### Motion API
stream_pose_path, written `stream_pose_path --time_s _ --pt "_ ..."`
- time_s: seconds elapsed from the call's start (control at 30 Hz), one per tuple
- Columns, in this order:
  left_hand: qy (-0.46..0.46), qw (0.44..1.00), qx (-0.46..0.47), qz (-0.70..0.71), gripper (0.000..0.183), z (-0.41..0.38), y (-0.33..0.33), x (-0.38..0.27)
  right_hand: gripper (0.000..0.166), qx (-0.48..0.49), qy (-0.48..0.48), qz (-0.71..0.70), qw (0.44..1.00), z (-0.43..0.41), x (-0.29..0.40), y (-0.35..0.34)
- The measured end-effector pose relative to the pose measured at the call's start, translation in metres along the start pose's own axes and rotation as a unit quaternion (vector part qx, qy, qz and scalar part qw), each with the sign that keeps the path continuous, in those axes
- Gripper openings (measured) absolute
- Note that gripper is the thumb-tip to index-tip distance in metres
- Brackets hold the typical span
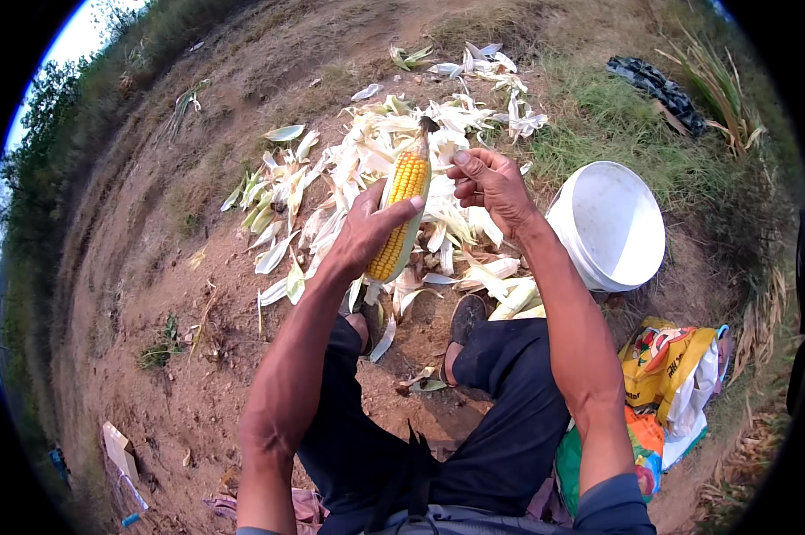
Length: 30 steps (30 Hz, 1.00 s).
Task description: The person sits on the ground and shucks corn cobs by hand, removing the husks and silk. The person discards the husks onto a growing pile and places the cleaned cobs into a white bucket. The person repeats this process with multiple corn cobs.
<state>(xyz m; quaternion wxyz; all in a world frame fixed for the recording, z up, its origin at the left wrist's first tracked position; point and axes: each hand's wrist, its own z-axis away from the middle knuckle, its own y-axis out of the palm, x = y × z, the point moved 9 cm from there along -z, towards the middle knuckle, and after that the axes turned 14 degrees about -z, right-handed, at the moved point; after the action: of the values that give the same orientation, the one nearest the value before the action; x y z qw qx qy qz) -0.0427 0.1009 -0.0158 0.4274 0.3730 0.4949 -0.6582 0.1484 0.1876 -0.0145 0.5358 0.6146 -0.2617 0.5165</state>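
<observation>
My left hand (369,231) grips a partly husked ear of corn (409,177), thumb across its yellow kernels. The ear tilts upward, with dark dried silk (429,124) at its tip and pale husk still along its sides and back. Just right of the tip, apart from it, is my right hand (496,187). Its fingers are curled and its thumb is against the index finger; I see nothing between them. Under both hands lies a heap of stripped corn husks (369,154). Pale husk-covered ears (517,297) lie by my right foot.
A white plastic bucket (580,257) leans on the ground beyond my right forearm. Printed plastic sacks (663,368) lie to my right. A dark camouflage-patterned cloth (656,90) rests on grass at the upper right. A cardboard piece (118,449) is at the lower left.
</observation>
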Motion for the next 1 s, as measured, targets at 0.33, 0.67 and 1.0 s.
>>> stream_pose_path --time_s 0.33,0.67,1.0 --pt "0.036 0.997 0.02 -0.062 0.083 0.005 0.017 -0.018 0.026 0.034 -0.013 -0.044 0.998 0.013 0.012 0.019" --pt "0.053 0.997 0.027 -0.049 0.081 0.012 0.02 -0.028 0.024 0.048 0.02 -0.063 0.997 0.02 0.01 0.013" --pt "0.054 0.996 0.019 -0.073 0.082 0.007 0.019 -0.019 0.021 0.039 0.022 -0.035 0.998 0.022 0.009 0.016"
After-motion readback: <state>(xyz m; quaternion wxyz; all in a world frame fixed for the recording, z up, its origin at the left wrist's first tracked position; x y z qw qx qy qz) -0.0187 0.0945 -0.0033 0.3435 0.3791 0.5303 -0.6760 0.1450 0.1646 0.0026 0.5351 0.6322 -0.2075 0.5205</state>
